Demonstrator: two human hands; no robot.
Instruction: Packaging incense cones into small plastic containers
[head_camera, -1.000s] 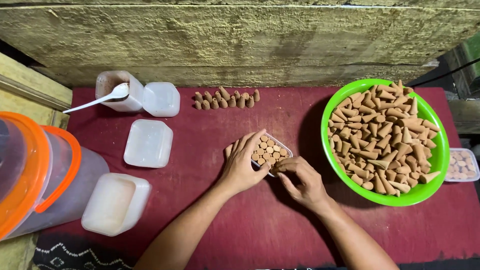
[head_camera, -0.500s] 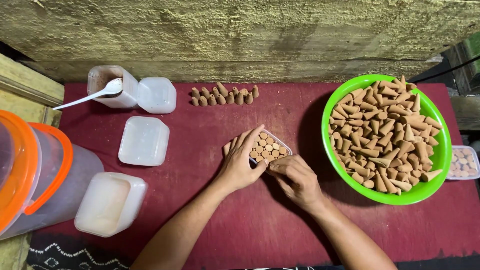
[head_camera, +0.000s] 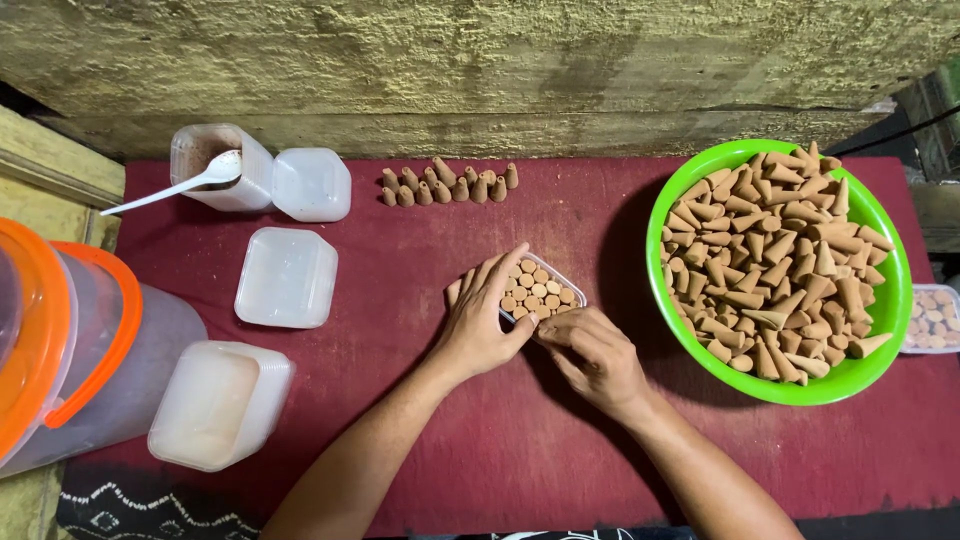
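The left hand (head_camera: 480, 320) cups the near-left side of a small clear tray (head_camera: 540, 292), fingers pressed together along its wall. The right hand (head_camera: 592, 355) touches the tray's near edge, fingertips pinched together (what they pinch is hidden). The tray, packed with brown cones standing base-up, sits mid-tabletop (head_camera: 500, 450). Toward the right edge stands a green bowl (head_camera: 890, 310) heaped with cones (head_camera: 775, 265); a row of upright cones (head_camera: 450, 187) lines the far edge.

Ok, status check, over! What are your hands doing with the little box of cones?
Left hand cupping small clear box of cones. Right hand pinching at its near edge, grip hidden. Green bowl of cones beside it, nothing in the way.
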